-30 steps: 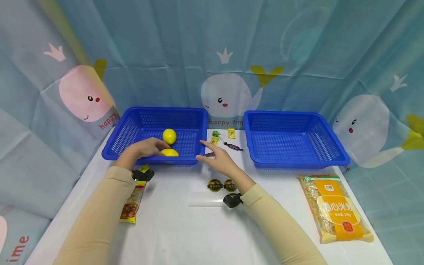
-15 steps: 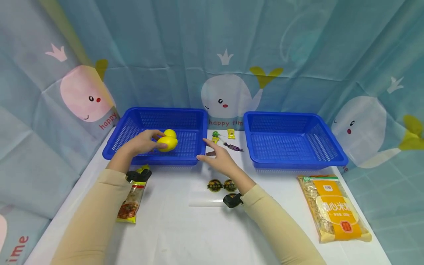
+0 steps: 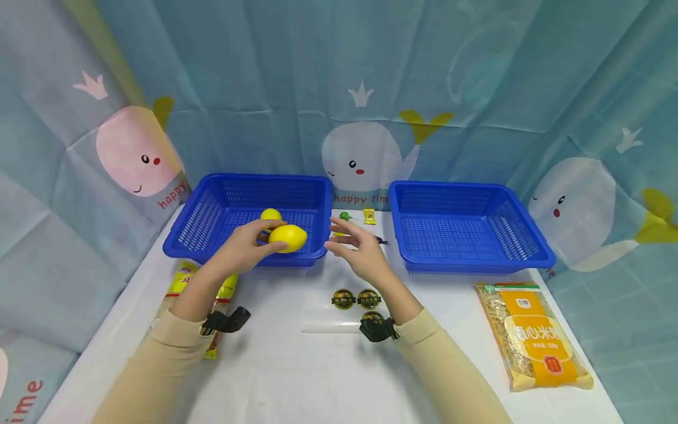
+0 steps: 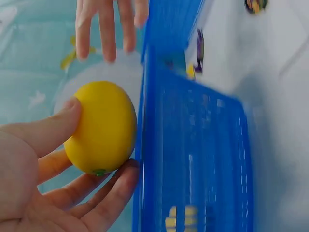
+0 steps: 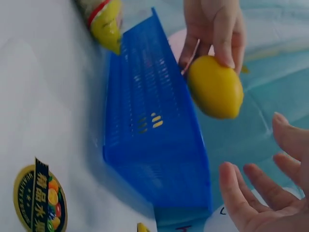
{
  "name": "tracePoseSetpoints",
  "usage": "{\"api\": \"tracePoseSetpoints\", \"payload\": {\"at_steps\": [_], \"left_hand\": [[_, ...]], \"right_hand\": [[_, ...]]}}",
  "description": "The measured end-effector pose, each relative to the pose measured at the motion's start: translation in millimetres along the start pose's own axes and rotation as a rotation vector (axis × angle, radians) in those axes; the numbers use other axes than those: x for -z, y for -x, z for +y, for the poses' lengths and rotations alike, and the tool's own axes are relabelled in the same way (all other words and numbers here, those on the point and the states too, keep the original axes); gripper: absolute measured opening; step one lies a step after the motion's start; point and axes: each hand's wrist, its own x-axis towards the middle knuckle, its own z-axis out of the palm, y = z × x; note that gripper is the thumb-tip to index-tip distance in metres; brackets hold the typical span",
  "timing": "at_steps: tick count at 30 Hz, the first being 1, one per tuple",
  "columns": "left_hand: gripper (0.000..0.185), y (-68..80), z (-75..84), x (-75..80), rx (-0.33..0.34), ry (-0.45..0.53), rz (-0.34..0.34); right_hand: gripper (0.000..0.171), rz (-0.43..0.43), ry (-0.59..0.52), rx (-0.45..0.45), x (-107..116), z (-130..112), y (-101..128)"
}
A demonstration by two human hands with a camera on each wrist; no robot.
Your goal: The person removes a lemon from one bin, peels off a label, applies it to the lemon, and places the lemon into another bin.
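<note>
Left hand [image 3: 241, 250], left of centre in the head view: fingers and thumb curled round a yellow lemon [image 3: 288, 238], held in the air above the near right corner of the left blue basket [image 3: 201, 219]. Left wrist view confirms the grip: thumb on one side of the fruit, fingers cupped under the other, the lemon's flank just beside the basket's rim, touching or not I cannot tell.

Right hand [image 3: 356, 250], centre frame: holds nothing. Fingers spread and gently bent, palm turned toward the lemon, near it but apart. Right wrist view shows the same, its fingertips [image 5: 231, 180] at lower right, the lemon at upper right with a gap between.

A second lemon [image 3: 271, 215] lies inside the left basket, behind the held one.

Right blue basket [image 3: 529, 247], right of centre, well apart from both hands.

Between the two baskets, on the white table [image 3: 296, 377]: a few small wrapped sweets [image 3: 369, 216], partly hidden by the right hand.

Just below the right hand: a clear flat packet with round dark labels [image 3: 356, 298].

Lower left, under the left forearm: a yellow snack packet [image 3: 182, 280].

Lower right: an orange and clear bag of dry goods [image 3: 532, 335], lying flat.

Black straps sit on both wrists.
</note>
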Motion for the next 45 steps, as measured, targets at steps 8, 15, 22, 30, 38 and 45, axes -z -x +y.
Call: {"api": "tracePoseSetpoints", "payload": {"at_steps": [8, 15, 22, 30, 38, 45], "left_hand": [[0.059, 7.2, 30.2, -31.1, -0.065, 0.106, 0.039], [0.054, 11.7, 44.1, -54.9, -0.064, 0.228, 0.048], [0.059, 7.1, 46.2, -83.8, -0.051, 0.310, 0.092], [0.053, 5.8, 53.4, -117.5, -0.048, 0.376, 0.139], [0.051, -10.4, 44.6, -155.0, -0.029, 0.377, 0.133], [0.050, -33.3, 32.6, -175.2, -0.048, 0.383, 0.108]], "right_hand": [[0.052, 0.006, -0.078, 0.072, -0.9, -3.0, 20.7], [0.048, 0.002, -0.125, 0.107, -2.5, 2.0, 30.5], [0.042, 0.068, -0.100, 0.073, 7.1, 14.7, 45.8], [0.044, 0.129, -0.041, 0.013, 22.2, 30.8, 63.8], [0.049, 0.150, -0.014, -0.137, 29.7, 56.4, 69.8], [0.049, 0.190, -0.036, -0.232, 31.0, 75.9, 60.5]]}}
